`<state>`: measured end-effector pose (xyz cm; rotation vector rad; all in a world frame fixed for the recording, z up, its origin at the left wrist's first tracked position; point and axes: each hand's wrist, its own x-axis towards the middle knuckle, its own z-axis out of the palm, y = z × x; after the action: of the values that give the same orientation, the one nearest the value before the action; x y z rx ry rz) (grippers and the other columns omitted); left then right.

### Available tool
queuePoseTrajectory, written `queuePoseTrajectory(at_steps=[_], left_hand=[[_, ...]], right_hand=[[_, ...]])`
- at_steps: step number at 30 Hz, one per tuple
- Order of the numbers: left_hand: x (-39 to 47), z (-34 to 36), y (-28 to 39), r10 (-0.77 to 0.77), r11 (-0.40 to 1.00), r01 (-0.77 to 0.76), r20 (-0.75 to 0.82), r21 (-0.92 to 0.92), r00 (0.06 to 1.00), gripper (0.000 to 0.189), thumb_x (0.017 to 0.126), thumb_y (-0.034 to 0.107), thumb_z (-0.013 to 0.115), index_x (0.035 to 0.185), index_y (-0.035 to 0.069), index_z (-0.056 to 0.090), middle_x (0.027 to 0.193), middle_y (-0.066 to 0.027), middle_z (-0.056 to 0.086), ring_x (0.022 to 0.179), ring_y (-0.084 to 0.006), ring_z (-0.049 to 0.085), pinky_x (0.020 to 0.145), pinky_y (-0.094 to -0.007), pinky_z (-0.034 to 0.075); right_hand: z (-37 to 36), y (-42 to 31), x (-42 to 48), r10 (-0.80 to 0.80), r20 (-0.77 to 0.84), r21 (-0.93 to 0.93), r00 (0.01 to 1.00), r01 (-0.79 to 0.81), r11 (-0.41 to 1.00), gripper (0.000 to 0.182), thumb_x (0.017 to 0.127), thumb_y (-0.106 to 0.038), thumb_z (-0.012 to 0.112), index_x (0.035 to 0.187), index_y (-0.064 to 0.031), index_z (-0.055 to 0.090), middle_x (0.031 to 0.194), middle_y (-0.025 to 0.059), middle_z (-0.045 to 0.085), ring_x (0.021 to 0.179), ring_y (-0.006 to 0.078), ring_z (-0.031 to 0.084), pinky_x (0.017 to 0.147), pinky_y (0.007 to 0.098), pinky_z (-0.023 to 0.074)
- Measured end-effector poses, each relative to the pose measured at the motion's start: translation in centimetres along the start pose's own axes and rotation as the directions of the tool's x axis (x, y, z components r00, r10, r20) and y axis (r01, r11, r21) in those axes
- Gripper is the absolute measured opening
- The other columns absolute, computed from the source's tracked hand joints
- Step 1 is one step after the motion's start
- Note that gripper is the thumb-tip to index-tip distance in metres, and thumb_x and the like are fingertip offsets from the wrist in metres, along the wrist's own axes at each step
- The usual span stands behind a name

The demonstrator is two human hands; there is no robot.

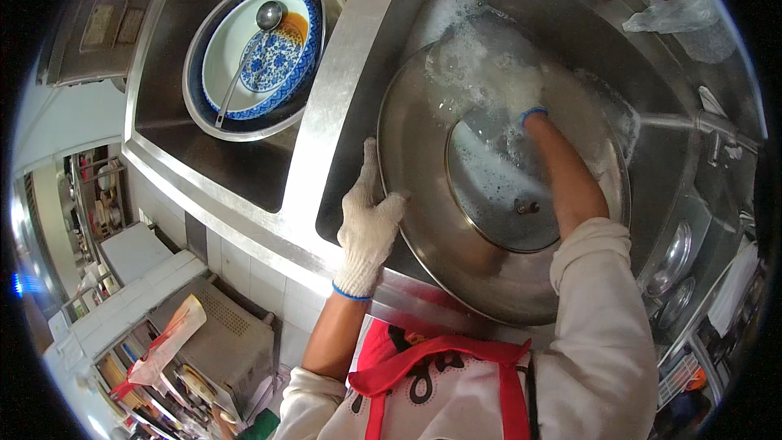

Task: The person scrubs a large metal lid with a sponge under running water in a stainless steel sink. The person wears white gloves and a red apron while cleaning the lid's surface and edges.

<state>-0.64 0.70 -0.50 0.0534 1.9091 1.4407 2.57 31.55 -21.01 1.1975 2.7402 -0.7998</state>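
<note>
A large round metal lid with a glass centre lies tilted in the right-hand sink basin. Suds and soapy water cover its upper part, and a small fitting shows on the glass. My left hand, in a white knitted glove with a blue cuff, holds the lid's left rim, thumb on the inner side. My right hand, gloved too, is against the lid's upper part among the foam. It is blurred, so its fingers and anything under them cannot be made out.
In the left basin a steel bowl holds a blue-and-white dish with a ladle and brown liquid. A metal divider separates the basins. A faucet is at right; a plastic bag lies at upper right.
</note>
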Motion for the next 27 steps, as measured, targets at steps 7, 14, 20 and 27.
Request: queuePoseTrajectory(at_steps=[7, 14, 20, 27], left_hand=[[0.0, -0.7, -1.3, 0.069, 0.997, -0.068, -0.050, 0.029, 0.996, 0.074, 0.076, 0.000, 0.054, 0.143, -0.003, 0.024, 0.129, -0.0183, 0.053, 0.113, -0.0176, 0.053, 0.095, -0.0251, 0.040], [0.5, 0.0, -0.8, 0.047, 0.999, -0.047, 0.018, -0.007, 0.999, 0.070, 0.078, 0.003, 0.053, 0.142, -0.005, 0.027, 0.137, -0.0195, 0.045, 0.121, -0.0217, 0.048, 0.100, -0.0286, 0.037], [0.1, -0.8, -1.3, 0.051, 0.998, -0.052, -0.045, -0.040, 0.998, 0.066, 0.090, 0.031, 0.052, 0.141, -0.006, 0.030, 0.139, -0.0192, 0.043, 0.122, -0.0228, 0.048, 0.102, -0.0286, 0.033], [-0.5, -0.4, 0.1, 0.042, 0.997, -0.039, -0.049, 0.071, 0.998, 0.065, 0.090, 0.033, 0.051, 0.141, -0.002, 0.031, 0.137, -0.0186, 0.046, 0.121, -0.0240, 0.049, 0.102, -0.0282, 0.034]], right_hand=[[1.6, -9.8, -3.4, -0.339, 0.233, -0.260, 0.911, 0.395, 0.881, 0.079, 0.086, -0.068, 0.033, 0.059, -0.0019, 0.065, 0.058, 0.0147, 0.060, 0.061, 0.0295, 0.062, 0.059, 0.0401, 0.0481], [10.3, -9.2, -2.0, -0.333, -0.210, 0.034, 0.919, 0.347, 0.937, 0.076, 0.088, -0.070, 0.025, 0.062, -0.0067, 0.059, 0.043, 0.0102, 0.038, 0.044, 0.0265, 0.043, 0.045, 0.0413, 0.0370], [0.9, -13.7, -18.6, -0.574, 0.197, 0.247, 0.795, 0.526, 0.814, 0.054, 0.092, -0.055, 0.038, 0.091, -0.0067, 0.062, 0.079, 0.0155, 0.060, 0.073, 0.0313, 0.058, 0.069, 0.0423, 0.0459], [-12.8, -4.5, -30.4, -0.639, 0.428, 0.611, 0.640, 0.316, 0.726, 0.046, 0.092, -0.030, 0.054, 0.129, -0.0035, 0.049, 0.130, 0.0194, 0.050, 0.123, 0.0293, 0.047, 0.106, 0.0391, 0.0341]])
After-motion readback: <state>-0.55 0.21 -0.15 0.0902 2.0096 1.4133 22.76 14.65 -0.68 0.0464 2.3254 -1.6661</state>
